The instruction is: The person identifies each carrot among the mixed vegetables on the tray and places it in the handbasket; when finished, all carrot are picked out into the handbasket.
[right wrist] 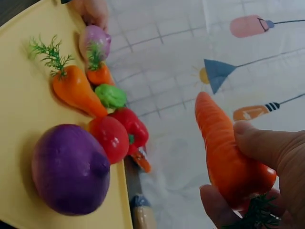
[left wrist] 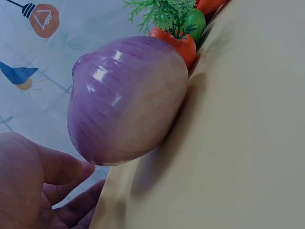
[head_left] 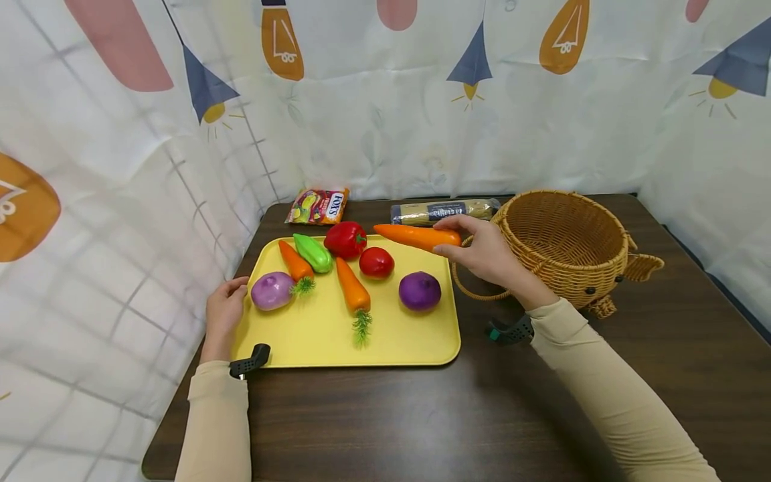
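My right hand [head_left: 490, 251] pinches an orange toy carrot [head_left: 415, 236] by its thick end, above the tray's back right corner. In the right wrist view, thumb and fingers lie on either side of the carrot [right wrist: 221, 148], its green tuft by the palm. My left hand [head_left: 225, 308] is at the left rim of the yellow tray [head_left: 301, 351], beside a light purple onion [head_left: 272, 290]. In the left wrist view its loosely bent fingers [left wrist: 78, 207] reach the tray's edge, just short of the onion.
On the tray lie two more carrots [head_left: 352, 288], a green vegetable [head_left: 313, 253], a red pepper [head_left: 346, 240], a tomato [head_left: 376, 263] and a dark purple onion [head_left: 419, 291]. Behind are a candy bag [head_left: 317, 206] and a pasta pack [head_left: 442, 211]. A wicker basket [head_left: 557, 251] stands right.
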Motion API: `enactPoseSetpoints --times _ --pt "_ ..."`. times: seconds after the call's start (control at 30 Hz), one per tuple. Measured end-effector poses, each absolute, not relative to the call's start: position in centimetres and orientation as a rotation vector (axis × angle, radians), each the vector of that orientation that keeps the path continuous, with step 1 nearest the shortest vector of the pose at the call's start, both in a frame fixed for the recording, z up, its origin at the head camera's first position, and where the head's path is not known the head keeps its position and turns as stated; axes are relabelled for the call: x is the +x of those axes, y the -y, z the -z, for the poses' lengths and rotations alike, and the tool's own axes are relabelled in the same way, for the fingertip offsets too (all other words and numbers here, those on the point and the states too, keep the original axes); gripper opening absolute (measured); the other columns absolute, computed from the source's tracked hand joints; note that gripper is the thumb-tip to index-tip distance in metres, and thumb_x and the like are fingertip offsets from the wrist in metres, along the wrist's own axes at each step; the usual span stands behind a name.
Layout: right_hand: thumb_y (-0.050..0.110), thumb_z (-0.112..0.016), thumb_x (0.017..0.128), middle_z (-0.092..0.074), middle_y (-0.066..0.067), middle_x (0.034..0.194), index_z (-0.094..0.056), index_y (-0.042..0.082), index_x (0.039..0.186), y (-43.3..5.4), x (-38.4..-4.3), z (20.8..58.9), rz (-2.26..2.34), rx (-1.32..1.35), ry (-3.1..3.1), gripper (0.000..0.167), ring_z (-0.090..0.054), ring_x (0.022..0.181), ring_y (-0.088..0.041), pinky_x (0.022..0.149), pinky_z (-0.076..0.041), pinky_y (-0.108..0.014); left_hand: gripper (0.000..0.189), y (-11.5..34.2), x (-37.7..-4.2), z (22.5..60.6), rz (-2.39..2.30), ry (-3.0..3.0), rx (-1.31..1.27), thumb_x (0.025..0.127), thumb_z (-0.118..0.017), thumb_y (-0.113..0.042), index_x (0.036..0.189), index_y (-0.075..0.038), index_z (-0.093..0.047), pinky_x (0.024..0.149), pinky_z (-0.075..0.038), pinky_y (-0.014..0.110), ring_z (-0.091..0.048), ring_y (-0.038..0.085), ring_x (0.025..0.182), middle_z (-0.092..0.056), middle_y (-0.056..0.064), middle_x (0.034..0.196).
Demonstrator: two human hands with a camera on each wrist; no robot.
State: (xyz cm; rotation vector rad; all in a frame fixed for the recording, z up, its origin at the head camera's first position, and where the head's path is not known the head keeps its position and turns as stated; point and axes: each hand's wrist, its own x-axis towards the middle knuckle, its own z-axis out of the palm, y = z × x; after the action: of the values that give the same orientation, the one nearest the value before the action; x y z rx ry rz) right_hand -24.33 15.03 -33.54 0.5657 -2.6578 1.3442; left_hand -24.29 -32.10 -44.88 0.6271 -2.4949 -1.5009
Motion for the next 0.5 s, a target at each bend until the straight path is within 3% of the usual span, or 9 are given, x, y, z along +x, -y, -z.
enactPoseSetpoints --times 0.23,0.5 --pt "0.017 -0.077 0.084 -0.064 -0.005 0.117 -0.065 0.015 0.124 -17.0 -24.1 33.2 -1.289 0.556 2.666 0.041 -0.055 0.098 -0.022 0.076 -0.043 -0.038 0.043 32.1 -24.3 44.9 1.512 2.489 0.629 0.104 -0.038 -0.026 0.142 -0.007 -0.051 0.096 -0.041 0.032 -0.045 0.024 0.124 -0.05 0.014 0.14" --pt "0.02 -0.078 0.084 -0.064 -0.007 0.119 -0.065 0.015 0.126 -18.9 -23.8 32.9 -1.365 0.486 2.66 0.044 -0.057 0.103 -0.021 0.081 -0.043 -0.037 0.044 32.1 -24.2 44.9 1.494 2.502 0.62 0.105 -0.038 -0.027 0.142 -0.007 -0.051 0.094 -0.04 0.031 -0.045 0.025 0.123 -0.05 0.014 0.14"
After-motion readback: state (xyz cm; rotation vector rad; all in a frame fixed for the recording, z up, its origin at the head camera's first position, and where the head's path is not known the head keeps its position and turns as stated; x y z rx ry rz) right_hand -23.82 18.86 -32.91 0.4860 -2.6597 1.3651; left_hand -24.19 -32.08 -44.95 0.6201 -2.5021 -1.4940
